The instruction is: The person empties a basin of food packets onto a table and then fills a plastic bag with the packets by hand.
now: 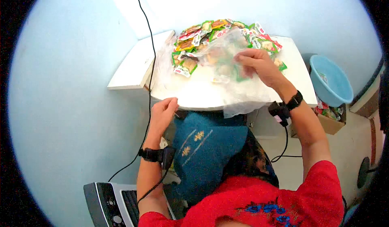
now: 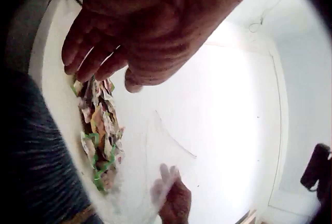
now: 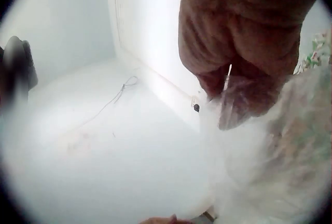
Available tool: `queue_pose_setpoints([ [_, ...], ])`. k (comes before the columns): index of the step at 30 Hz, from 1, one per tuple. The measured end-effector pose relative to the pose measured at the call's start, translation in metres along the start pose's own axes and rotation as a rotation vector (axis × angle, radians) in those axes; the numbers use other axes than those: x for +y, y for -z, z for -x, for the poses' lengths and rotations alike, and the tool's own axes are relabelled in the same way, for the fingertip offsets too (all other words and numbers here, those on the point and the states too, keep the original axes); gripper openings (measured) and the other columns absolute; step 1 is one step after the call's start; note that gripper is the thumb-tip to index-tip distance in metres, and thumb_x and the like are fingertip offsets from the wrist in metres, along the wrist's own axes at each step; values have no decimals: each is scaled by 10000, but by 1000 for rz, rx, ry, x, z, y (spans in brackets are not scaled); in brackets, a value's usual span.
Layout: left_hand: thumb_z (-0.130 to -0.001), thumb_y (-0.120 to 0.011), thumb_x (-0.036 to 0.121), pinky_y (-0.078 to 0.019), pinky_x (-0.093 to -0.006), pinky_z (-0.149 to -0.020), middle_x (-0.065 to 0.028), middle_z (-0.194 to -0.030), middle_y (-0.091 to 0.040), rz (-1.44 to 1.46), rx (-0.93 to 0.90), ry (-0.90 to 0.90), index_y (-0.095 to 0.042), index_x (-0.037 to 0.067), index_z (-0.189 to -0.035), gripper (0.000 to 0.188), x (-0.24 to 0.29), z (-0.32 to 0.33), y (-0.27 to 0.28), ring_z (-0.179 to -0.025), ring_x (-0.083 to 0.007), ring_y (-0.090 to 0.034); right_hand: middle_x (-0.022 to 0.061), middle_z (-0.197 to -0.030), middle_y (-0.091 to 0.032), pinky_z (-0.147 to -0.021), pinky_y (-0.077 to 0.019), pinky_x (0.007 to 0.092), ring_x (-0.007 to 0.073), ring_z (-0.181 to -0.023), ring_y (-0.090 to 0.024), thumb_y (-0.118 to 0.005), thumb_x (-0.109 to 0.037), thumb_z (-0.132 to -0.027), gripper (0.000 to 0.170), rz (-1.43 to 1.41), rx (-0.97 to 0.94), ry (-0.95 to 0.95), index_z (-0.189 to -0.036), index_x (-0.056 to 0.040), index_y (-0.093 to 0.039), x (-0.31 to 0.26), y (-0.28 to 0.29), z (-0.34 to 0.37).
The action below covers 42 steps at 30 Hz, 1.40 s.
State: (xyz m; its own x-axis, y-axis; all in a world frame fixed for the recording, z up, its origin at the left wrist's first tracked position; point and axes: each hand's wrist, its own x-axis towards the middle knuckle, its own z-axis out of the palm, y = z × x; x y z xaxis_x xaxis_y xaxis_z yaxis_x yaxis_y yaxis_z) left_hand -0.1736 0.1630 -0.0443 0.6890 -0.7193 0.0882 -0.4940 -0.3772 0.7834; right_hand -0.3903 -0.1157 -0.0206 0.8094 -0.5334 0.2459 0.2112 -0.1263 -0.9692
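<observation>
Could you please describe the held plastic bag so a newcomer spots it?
Start at the white table with its heap of colourful packets. In front of it, the right hand holds the plastic bag. It is see-through and larger than any single printed packet.

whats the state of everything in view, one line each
clear thin plastic bag, crumpled, hanging past the front edge of the white tabletop, contents unclear
bare right grip, holding the bag, fingers partly behind its film
bare left grip, fingers relaxed, nothing seen in it
small colourful printed packets, heaped loosely, sealed or not unclear
round light-blue basin, facing up, something inside
brown cardboard box, open, holding packets
</observation>
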Motion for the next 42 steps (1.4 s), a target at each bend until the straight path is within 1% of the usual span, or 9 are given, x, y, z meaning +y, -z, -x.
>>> queue_pose_setpoints([
  [4, -957, -552, 393, -508, -307, -820, -107, -1045, -685, 578, -169, 79, -598, 5, -1219, 471, 2, -64, -38, -918, -185, -646, 7, -887, -665, -560, -484, 230, 71, -651, -584, -591, -190, -942, 230, -236, -27, -5, -1076, -17, -663, 27, -16, -56],
  [7, -912, -645, 336, -491, -249, -738, -57, -891, -682, 663, -178, 46, -617, -8, -1157, 423, 21, -83, -66, -766, -130, -623, 38, -923, -686, -547, -499, 238, 95, -640, -616, -580, -202, -948, 261, -443, -4, -25, -1122, -19, -649, 58, -22, -90],
  [14, -911, -645, 212, -496, -235, -641, -43, -787, -654, 630, -66, 170, -645, 1, -945, 214, 3, -107, -91, -688, -115, -612, 50, -857, -670, -422, -449, 246, 104, -532, -587, -594, -194, -924, 221, -209, -69, -4, -1035, -8, -641, 99, -17, -116],
  [21, -896, -628, 143, -456, -241, -536, -25, -689, -632, 363, 7, 143, -661, 0, -896, 147, -20, -98, -84, -581, -102, -577, 42, -662, -608, -391, -442, 260, 113, -458, -554, -606, -294, -918, 278, -218, 5, -148, -974, -22, -601, 94, -21, -111],
  [26, -882, -644, 144, -452, -238, -552, -20, -713, -653, 118, -128, -77, -688, -11, -933, 169, -15, -100, -67, -619, -100, -595, 11, -630, -566, -427, -433, 220, 93, -487, -542, -585, -453, -906, 398, -202, -67, -395, -925, -55, -596, 77, -12, -108],
  [28, -882, -650, 156, -464, -250, -580, -29, -726, -664, -121, -80, -189, -684, -30, -937, 196, -9, -103, -59, -636, -119, -604, 26, -647, -592, -421, -459, 235, 103, -509, -573, -620, -358, -899, 326, -221, -28, -375, -858, -35, -627, 77, -12, -107],
  [32, -933, -581, 245, -489, -298, -729, -146, -851, -685, -129, 398, -127, -662, -57, -1016, 324, -9, -121, -40, -781, -193, -635, 30, -669, -614, -433, -489, 247, 109, -528, -594, -637, -253, -889, 242, -238, 19, -270, -813, -24, -651, 102, -6, -110],
  [38, -972, -458, 234, -421, -433, -935, -273, -1194, -573, -489, 295, -370, -527, -58, -1253, 411, -76, -181, -33, -1101, -390, -540, 5, -724, -601, -473, -465, 229, 77, -584, -573, -617, -152, -869, 106, -242, 80, -243, -881, -46, -623, 100, -7, -112],
  [42, -944, -471, 183, -412, -485, -908, -288, -1127, -566, -680, 144, -262, -566, -74, -1091, 311, -116, -232, -29, -1027, -451, -522, 42, -692, -602, -451, -491, 274, 149, -564, -628, -600, -68, -804, 83, -232, 141, -213, -877, -36, -581, 93, -11, -109],
])
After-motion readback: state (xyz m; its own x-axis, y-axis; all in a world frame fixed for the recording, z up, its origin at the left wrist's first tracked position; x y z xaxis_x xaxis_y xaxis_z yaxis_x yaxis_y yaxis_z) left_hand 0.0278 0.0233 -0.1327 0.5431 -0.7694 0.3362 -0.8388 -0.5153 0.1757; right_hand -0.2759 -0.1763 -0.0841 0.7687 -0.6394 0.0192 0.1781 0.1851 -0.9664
